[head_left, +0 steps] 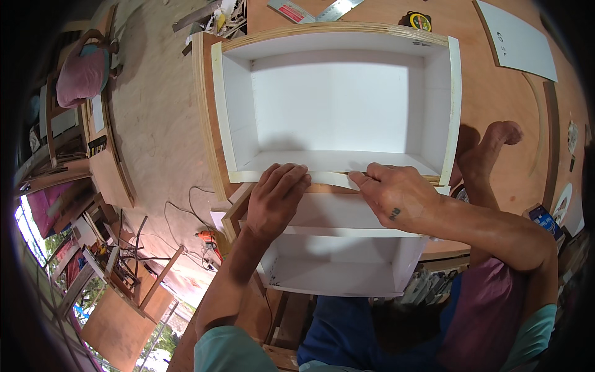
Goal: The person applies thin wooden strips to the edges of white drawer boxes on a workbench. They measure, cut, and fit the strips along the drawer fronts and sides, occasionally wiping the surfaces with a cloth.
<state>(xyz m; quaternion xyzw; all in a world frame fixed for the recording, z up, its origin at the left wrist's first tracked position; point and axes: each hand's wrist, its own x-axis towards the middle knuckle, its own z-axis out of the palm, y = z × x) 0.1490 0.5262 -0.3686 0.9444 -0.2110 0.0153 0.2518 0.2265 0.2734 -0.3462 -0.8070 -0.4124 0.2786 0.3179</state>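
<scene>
A white-lined plywood box point(454, 111) lies before me with its open side up. Along its near edge runs a pale, thin edging strip point(333, 180), part of which bows away from the wood between my hands. My left hand point(277, 195) has its fingers closed together over the strip, pressing it against the box's edge at the left. To the right, my right hand point(396, 192) pinches the strip between thumb and bent fingers. Bare plywood shows beneath the right hand. Pale strips also cover the box's left and right edges, while the far edge point(334, 30) shows bare plies.
Another white box point(338, 286) sits closer to me. Beyond the work are a tape measure point(420, 22), a metal square point(294, 11) and a white panel point(520, 43). A bare foot point(501, 133) rests at the right. An orange power tool point(206, 236) with a cord lies left; another person point(82, 74) is farther off.
</scene>
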